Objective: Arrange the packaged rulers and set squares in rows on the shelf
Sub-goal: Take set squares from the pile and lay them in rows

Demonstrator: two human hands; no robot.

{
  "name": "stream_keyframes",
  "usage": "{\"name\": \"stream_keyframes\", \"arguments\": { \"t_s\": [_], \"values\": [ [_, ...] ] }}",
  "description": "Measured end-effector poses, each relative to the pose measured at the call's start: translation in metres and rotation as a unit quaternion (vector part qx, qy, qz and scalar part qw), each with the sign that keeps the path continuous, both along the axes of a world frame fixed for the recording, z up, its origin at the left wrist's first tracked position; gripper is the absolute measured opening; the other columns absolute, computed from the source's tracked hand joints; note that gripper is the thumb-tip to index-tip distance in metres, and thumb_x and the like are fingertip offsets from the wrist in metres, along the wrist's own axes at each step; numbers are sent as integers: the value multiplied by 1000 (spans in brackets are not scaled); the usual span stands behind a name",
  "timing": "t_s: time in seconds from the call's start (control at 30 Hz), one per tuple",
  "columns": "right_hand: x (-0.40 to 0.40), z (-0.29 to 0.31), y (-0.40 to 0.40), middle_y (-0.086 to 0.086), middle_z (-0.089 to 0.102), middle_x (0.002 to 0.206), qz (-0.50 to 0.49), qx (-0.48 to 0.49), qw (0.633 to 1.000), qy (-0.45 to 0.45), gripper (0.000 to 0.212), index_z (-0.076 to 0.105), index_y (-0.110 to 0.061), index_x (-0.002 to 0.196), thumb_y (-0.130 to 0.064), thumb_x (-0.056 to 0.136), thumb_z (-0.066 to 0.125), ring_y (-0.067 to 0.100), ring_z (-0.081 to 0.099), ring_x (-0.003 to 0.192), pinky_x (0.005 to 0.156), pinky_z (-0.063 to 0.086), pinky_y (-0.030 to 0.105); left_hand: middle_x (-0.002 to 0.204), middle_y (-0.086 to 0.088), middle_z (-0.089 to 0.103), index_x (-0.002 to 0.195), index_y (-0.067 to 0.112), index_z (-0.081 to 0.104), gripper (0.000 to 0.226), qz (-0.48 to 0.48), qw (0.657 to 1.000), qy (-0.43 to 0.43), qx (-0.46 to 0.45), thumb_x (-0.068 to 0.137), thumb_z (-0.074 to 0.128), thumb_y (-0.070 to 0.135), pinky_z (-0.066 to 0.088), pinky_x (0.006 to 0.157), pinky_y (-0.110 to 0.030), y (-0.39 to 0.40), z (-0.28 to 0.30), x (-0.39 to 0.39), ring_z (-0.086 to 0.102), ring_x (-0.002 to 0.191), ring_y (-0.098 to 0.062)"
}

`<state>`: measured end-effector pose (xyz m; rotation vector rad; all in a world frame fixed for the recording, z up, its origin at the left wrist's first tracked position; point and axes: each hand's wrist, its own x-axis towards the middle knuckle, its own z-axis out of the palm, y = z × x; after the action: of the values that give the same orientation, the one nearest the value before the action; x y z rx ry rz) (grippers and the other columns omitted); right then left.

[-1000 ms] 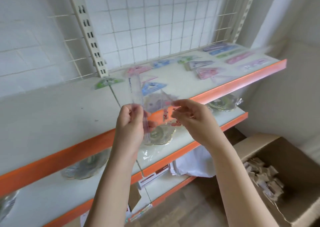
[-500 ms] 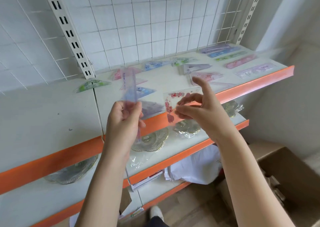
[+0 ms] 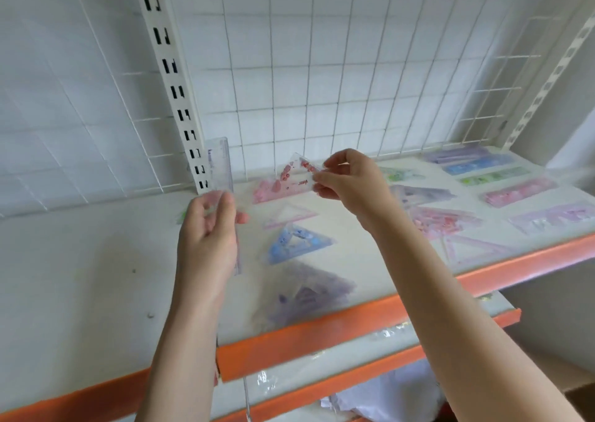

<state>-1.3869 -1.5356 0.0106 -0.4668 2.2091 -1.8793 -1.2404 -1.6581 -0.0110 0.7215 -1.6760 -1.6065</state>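
White wire grid backed the orange-edged shelf (image 3: 354, 322), where rows of packaged set squares and rulers (image 3: 518, 191) already lay from centre out to three o'clock. The left hand (image 3: 209, 225) gripped a clear ruler (image 3: 222, 170) upright; the right hand (image 3: 351, 180) pinched a red-printed set square (image 3: 294, 173) above the shelf, both judged still unplaced

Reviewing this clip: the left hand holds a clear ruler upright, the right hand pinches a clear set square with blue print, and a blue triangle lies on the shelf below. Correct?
Not quite. The clear plastic set square pinched by the right hand carries red print, not blue, as the head view shows. The rest stands: the left hand holds the clear plastic ruler upright, and the blue triangular set square lies on the white shelf below.
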Motion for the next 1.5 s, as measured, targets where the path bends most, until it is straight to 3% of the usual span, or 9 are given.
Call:
{"name": "stream_keyframes", "arguments": {
  "t_s": [0.13,0.3,0.47,0.63,0.9,1.03,1.2,1.37,1.5],
  "values": [
    [-30,-15,-43,4,62,80,29,57,998,-10,33,54,-3,118,3,86,59,17,66,66,79,58,35,77,9,65,84,26,54,17,18,1000,9,-9,98,45,24,40,53,-17,-17,1,2,47,46,1],
    [-53,-32,-74,7,65,88,20,144,989,22,25,62,-2,111,-2,89,50,21,68,74,81,57,36,88,5,68,100,19,59,12,18,1000,14,17,95,50,12,44,48,-11,-42,5,24,56,48,-1],
    [-60,-37,-83,7,69,101,-18,312,942,127,24,66,-7,103,-8,87,49,24,60,88,70,50,33,86,0,64,142,24,28,68,7,998,29,63,86,59,-1,56,61,-20,-52,12,45,68,62,-14],
    [-65,-47,-84,9,55,124,-33,434,880,190,30,60,-17,118,-24,91,51,31,40,122,98,34,39,77,-6,51,145,42,10,96,29,993,73,93,82,57,-14,58,67,-27,-39,17,45,67,64,-21],
    [-77,-33,-49,8,50,128,47,369,892,256,31,59,-22,119,-34,92,50,31,34,125,100,30,38,73,-3,66,99,25,46,23,139,982,81,98,91,56,5,48,48,-15,-4,13,8,63,57,-11],
    [-107,-24,4,7,52,125,43,335,909,245,30,60,-22,118,-34,92,52,30,37,122,98,32,37,84,-5,56,95,16,46,25,134,976,124,120,88,55,-6,54,56,-17,32,15,-30,62,62,-10],
    [-150,-19,100,4,60,116,15,301,927,222,26,63,-20,111,-32,91,53,25,52,113,92,41,34,84,-2,48,140,11,34,55,44,989,85,109,91,44,-13,56,73,-20,88,16,-101,66,62,-1],
    [-178,-21,197,1,67,105,-50,263,941,208,21,65,-15,104,-29,91,55,20,58,102,81,39,28,80,-3,48,109,-3,56,19,-5,991,55,123,92,47,-8,57,66,-17,155,19,-188,63,55,-8],
    [-194,-28,249,1,68,97,-84,246,947,187,19,66,-13,100,-26,91,56,21,61,93,80,42,29,79,-4,57,88,8,59,10,-49,993,18,105,90,54,-1,55,59,-17,198,21,-252,65,55,-11]
  ]
}}
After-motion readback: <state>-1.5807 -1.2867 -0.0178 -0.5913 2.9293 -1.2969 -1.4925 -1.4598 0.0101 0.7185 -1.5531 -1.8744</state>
